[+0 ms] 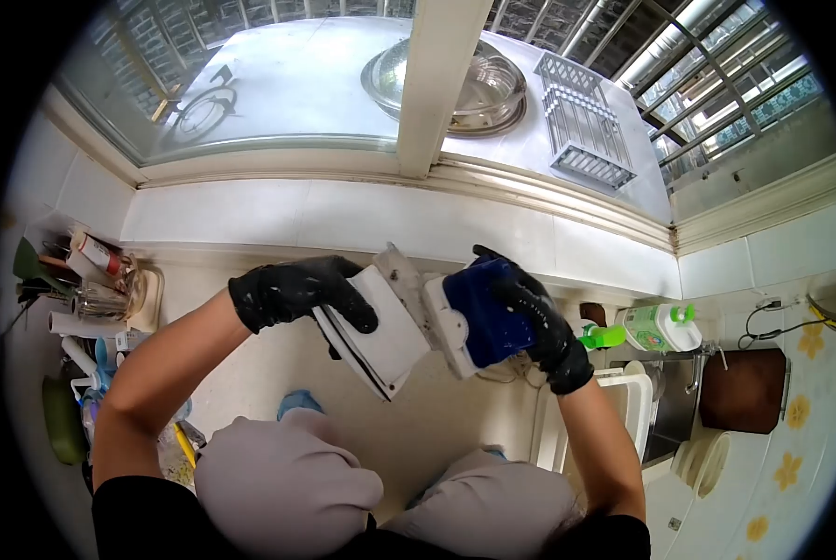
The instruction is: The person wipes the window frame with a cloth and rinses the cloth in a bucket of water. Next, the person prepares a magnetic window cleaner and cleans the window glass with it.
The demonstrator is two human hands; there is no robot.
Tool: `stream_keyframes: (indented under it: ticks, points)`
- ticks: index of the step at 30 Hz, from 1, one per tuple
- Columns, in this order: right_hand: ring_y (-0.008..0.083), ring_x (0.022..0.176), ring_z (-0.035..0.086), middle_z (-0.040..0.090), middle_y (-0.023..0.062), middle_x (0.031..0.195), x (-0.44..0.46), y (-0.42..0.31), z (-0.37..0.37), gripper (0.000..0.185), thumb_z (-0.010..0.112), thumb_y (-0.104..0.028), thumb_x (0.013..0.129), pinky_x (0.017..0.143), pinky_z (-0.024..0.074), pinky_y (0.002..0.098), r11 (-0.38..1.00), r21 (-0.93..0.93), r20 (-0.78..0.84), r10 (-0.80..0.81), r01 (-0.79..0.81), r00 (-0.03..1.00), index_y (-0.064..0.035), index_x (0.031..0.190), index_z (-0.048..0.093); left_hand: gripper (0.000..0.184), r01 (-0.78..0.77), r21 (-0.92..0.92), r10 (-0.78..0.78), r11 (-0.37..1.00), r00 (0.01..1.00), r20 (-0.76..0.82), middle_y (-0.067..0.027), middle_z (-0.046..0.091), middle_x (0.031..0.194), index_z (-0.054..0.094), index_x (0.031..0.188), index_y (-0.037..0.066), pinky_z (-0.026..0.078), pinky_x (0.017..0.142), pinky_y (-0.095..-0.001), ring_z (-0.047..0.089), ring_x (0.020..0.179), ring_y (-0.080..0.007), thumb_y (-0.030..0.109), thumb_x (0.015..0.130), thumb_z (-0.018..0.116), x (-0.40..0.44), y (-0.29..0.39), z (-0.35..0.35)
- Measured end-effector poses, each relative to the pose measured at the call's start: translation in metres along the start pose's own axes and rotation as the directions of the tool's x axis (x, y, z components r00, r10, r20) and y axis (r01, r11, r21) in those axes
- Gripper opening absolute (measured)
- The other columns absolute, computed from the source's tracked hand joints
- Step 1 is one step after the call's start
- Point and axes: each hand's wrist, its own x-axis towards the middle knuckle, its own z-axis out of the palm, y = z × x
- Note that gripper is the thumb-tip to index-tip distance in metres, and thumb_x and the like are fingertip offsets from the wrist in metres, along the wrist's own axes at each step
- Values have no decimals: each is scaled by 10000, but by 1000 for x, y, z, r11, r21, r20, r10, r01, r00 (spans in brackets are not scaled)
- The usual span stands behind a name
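Note:
My left hand point(308, 297), in a black glove, is closed on a white flat piece point(380, 322) with a dark lower edge, its thumb lying across the top face. My right hand point(541, 322), also black-gloved and flecked with white, grips a dark blue block-like piece point(485, 315) that has a white part point(448, 322) along its left side. Between the two pieces shows a grey, stained strip point(407, 287); whether it belongs to either one I cannot tell. Both pieces are held up in front of my body, close to each other.
A window point(418, 112) with a tiled sill runs across the front. Outside it are a glass bowl point(488, 89) and a metal rack point(586, 121). On the right stand a white-and-green bottle point(659, 327) and a sink point(672, 401). Utensils and a jar point(100, 301) crowd the left.

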Motion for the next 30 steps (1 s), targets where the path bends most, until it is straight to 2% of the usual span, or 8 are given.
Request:
stream_keyframes:
  ticks: [2, 4, 6, 7, 16, 24, 29, 30]
  points:
    - [381, 1124, 535, 531, 184, 1253, 1, -3, 8, 408, 683, -75, 758, 1025, 387, 451, 999, -22, -59, 23, -24, 998, -36, 1150, 577, 417, 176, 221, -145, 959, 978, -151, -149, 650, 1056, 576, 1159, -69, 499, 842, -290, 633, 960, -184, 119, 802, 680, 10, 12, 23]
    - [387, 1127, 531, 548, 169, 1232, 3, 2, 2, 469, 681, -78, 755, 1028, 384, 461, 999, -35, -70, 7, -9, 997, -52, 1204, 548, 427, -151, 145, 141, 978, 987, 77, -129, 667, 1014, 580, 1162, -62, 497, 834, -281, 631, 943, -172, 101, 784, 694, 21, -15, 17]
    - [320, 1166, 513, 529, 167, 1262, 2, -3, -5, 540, 664, -103, 794, 1029, 382, 391, 865, -392, 85, -304, 313, 949, -49, 1299, 481, 431, -24, 117, 26, 993, 1000, -13, -121, 672, 1004, 579, 1160, -66, 494, 829, -274, 631, 933, -169, 104, 781, 693, 14, -11, 14]
    - [154, 1103, 529, 561, 87, 1205, 1, -4, 1, 515, 578, -158, 862, 981, 400, 282, 964, 201, -63, 187, -171, 980, -7, 1336, 446, 434, 97, 76, -89, 992, 991, -102, -112, 676, 994, 579, 1158, -70, 491, 825, -268, 632, 924, -165, 106, 778, 692, 8, -5, 14]
    - [155, 1099, 527, 551, 94, 1212, 19, -10, 10, 577, 639, -72, 834, 997, 387, 271, 971, 74, -48, 230, -226, 972, -8, 1359, 408, 467, 185, 78, -169, 980, 970, -173, -88, 673, 984, 608, 1134, -33, 502, 790, -267, 632, 869, -145, 107, 712, 755, 13, 1, 17]
    - [175, 1121, 532, 538, 120, 1246, 18, 7, -6, 458, 549, -125, 913, 972, 423, 276, 827, 437, -150, 454, -353, 878, 29, 1326, 427, 455, 46, -262, -119, 964, 955, -271, -122, 646, 1008, 537, 1175, -26, 575, 718, -355, 650, 913, -230, 45, 757, 704, 6, -22, -63]
    - [231, 1155, 528, 508, 164, 1291, -5, 18, -18, 399, 418, -110, 948, 971, 453, 339, 856, -469, -297, 79, -217, 952, 11, 1328, 404, 436, 16, -251, -148, 968, 843, -517, -116, 631, 1033, 516, 1188, 1, 589, 670, -378, 654, 876, -246, 79, 794, 685, -10, -25, -122]
    - [283, 1146, 528, 502, 188, 1289, 8, -21, -9, 499, 429, -262, 922, 966, 447, 404, 932, 271, -297, 317, -239, 901, 1, 1344, 394, 436, 16, -248, -146, 969, 845, -514, -116, 631, 1033, 516, 1188, 1, 589, 670, -378, 654, 876, -246, 79, 794, 685, -12, -28, -132]
